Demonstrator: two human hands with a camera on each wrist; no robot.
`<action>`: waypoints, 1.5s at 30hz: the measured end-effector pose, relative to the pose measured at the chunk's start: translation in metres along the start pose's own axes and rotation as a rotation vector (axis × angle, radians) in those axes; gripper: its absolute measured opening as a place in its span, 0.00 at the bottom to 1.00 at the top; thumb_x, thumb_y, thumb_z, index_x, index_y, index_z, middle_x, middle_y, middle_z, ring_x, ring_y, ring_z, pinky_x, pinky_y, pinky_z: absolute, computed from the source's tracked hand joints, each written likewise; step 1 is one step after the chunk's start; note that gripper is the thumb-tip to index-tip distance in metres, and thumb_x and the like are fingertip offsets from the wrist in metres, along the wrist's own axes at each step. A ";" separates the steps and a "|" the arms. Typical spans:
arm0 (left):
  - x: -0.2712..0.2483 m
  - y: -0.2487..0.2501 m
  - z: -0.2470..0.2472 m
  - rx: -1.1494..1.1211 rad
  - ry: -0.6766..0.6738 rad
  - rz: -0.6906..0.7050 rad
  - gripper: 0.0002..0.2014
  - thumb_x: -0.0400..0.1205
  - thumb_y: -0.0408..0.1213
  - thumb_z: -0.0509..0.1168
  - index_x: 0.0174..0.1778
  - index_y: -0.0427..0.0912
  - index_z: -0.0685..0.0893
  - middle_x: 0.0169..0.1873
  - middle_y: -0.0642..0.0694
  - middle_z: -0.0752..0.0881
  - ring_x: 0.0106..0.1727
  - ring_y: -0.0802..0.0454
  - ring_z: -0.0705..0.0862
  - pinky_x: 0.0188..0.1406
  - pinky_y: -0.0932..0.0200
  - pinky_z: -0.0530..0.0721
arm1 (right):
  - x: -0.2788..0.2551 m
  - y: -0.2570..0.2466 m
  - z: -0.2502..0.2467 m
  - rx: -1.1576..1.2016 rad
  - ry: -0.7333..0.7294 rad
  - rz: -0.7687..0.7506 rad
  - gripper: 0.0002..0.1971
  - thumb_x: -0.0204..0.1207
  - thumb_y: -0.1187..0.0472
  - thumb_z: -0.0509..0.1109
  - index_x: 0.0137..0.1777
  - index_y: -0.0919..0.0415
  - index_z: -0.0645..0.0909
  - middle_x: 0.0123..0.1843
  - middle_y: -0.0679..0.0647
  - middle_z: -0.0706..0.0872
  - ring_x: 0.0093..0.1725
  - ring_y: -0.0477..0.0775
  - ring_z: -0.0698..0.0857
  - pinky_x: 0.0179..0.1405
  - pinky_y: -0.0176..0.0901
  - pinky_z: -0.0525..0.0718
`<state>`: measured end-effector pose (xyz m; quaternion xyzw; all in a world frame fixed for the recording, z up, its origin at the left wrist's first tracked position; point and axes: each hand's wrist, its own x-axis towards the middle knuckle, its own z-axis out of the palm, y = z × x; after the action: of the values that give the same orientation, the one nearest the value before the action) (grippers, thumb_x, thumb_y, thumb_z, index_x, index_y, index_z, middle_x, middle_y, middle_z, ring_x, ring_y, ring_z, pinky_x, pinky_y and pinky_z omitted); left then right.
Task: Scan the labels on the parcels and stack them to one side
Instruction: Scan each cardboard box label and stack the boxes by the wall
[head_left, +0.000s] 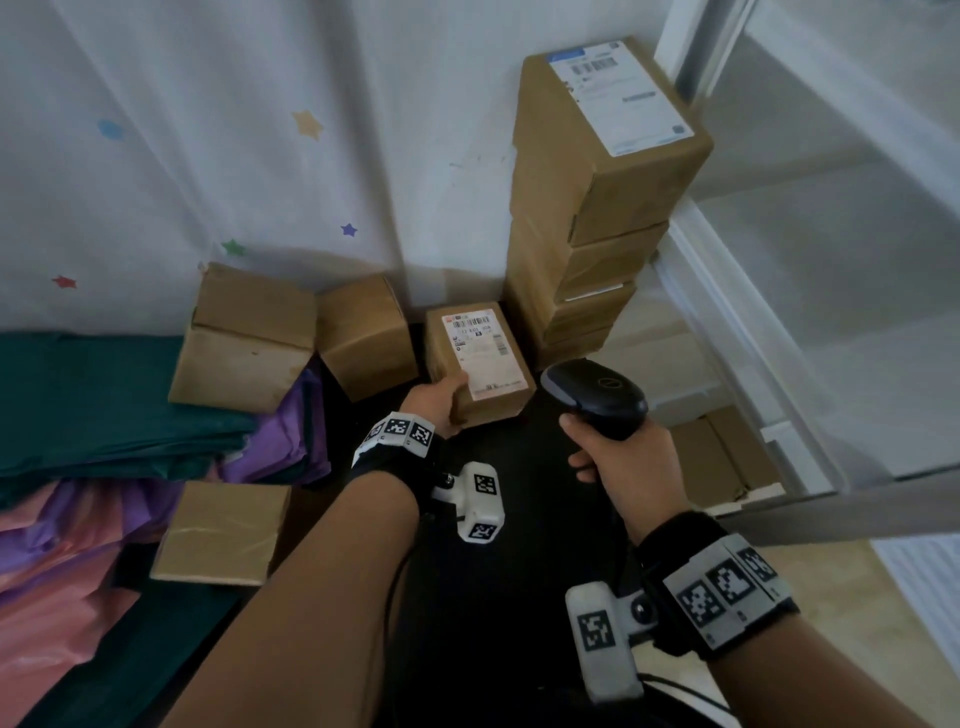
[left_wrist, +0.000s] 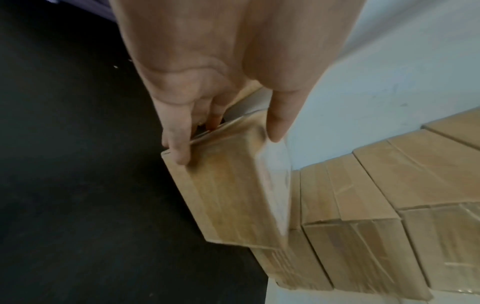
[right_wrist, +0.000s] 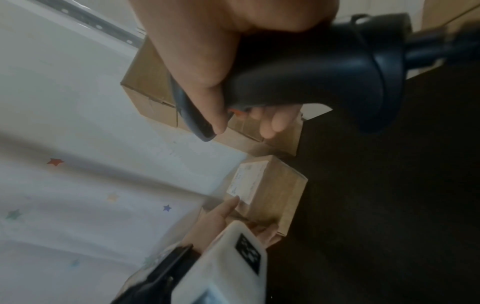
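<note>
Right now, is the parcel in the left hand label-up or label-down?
Label-up: the parcel's white label faces the head camera, the left hand gripping its near end.

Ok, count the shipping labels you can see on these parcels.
2. The lower label is on the parcel that the left hand grips; the upper label lies atop the stack. Other parcels may hide theirs.

Dim, soft indoor light, cool in tone. Head view was fairly sharp at centre, with wide-angle bending toward the edges; the black tabletop (head_left: 524, 467) read nearly featureless. Soft shadow folds crossed the star-print curtain (head_left: 208, 156). Both wrist views were blurred and smeared, close skin out of focus, no glare.
</note>
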<state>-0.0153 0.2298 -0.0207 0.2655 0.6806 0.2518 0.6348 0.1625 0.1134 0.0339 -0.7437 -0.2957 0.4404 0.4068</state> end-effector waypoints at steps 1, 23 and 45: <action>0.006 0.004 0.004 0.059 0.018 0.042 0.23 0.82 0.40 0.66 0.69 0.30 0.76 0.67 0.31 0.80 0.68 0.34 0.80 0.67 0.40 0.80 | 0.005 0.001 -0.002 -0.003 0.006 0.001 0.09 0.72 0.53 0.80 0.43 0.43 0.81 0.32 0.47 0.90 0.31 0.42 0.89 0.31 0.36 0.86; -0.053 0.006 -0.022 0.545 0.374 0.615 0.21 0.82 0.38 0.64 0.73 0.50 0.73 0.70 0.49 0.77 0.67 0.53 0.78 0.56 0.63 0.74 | 0.001 -0.003 0.024 0.016 -0.112 -0.051 0.15 0.74 0.56 0.79 0.59 0.57 0.84 0.46 0.56 0.90 0.44 0.54 0.90 0.48 0.52 0.90; -0.134 -0.087 -0.157 0.713 0.611 0.342 0.61 0.62 0.61 0.77 0.84 0.51 0.45 0.79 0.42 0.61 0.79 0.40 0.61 0.76 0.47 0.65 | -0.057 0.013 0.103 -0.085 -0.314 -0.149 0.12 0.72 0.53 0.80 0.51 0.45 0.81 0.41 0.46 0.89 0.40 0.47 0.90 0.39 0.42 0.88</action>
<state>-0.1686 0.0742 0.0282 0.4879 0.8258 0.1704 0.2257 0.0461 0.0972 0.0168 -0.6585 -0.4281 0.5068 0.3552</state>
